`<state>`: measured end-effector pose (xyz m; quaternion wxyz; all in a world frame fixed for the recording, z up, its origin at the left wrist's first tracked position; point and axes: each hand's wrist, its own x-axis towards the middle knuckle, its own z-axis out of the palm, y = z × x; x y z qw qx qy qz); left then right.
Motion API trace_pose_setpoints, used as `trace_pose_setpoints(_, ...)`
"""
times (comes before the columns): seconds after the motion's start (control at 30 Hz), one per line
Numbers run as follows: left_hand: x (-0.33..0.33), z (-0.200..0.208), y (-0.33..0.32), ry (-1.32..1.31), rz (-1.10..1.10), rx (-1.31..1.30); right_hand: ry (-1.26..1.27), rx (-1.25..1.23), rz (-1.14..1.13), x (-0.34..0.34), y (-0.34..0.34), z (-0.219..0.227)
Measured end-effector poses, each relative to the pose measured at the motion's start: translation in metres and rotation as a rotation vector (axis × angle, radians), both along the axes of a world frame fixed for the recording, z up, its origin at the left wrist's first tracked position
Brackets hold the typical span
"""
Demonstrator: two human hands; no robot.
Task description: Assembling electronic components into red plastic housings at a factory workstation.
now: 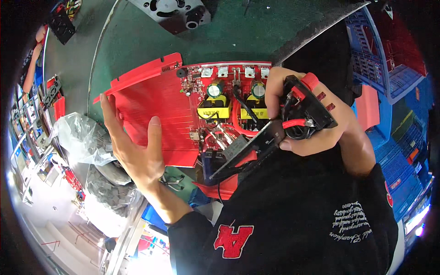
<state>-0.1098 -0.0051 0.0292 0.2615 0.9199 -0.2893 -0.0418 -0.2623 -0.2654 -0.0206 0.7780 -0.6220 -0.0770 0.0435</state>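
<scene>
A red metal casing with ribbed sides lies on the green bench. At its right is a red circuit board carrying capacitors, yellow-wrapped transformers and silver clips. My left hand rests over the casing's left part, fingers spread and thumb apart. In my right hand is a black end panel with a red terminal and thick red and black cables, held above the board's right end. A second black panel slants across the board's near edge; how it is fixed is hidden.
Behind the board a silver metal fixture stands on the green bench. Clear plastic bags with dark contents sit at the left. Blue plastic crates stand at the right. Another person's arm shows at the far left.
</scene>
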Motion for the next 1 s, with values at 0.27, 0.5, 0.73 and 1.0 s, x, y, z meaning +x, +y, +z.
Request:
trace_pose_setpoints(0.27, -0.001, -0.002, 0.004, -0.004, -0.022, -0.010, -0.013, -0.020, 0.003, -0.001, 0.002, -0.001)
trace_pose_setpoints(0.5, 0.000, -0.001, 0.002, 0.017, 0.005, -0.017, -0.017, 0.016, -0.051, 0.001, 0.009, -0.002)
trace_pose_setpoints(0.73, 0.000, -0.001, 0.000, 0.002, 0.021, -0.014, 0.108, 0.167, -0.134, 0.005, 0.026, 0.001)
trace_pose_setpoints(1.0, 0.014, -0.009, 0.024, -0.117, -0.161, -0.062, 0.081, 0.053, -0.239, 0.034, 0.070, 0.022)
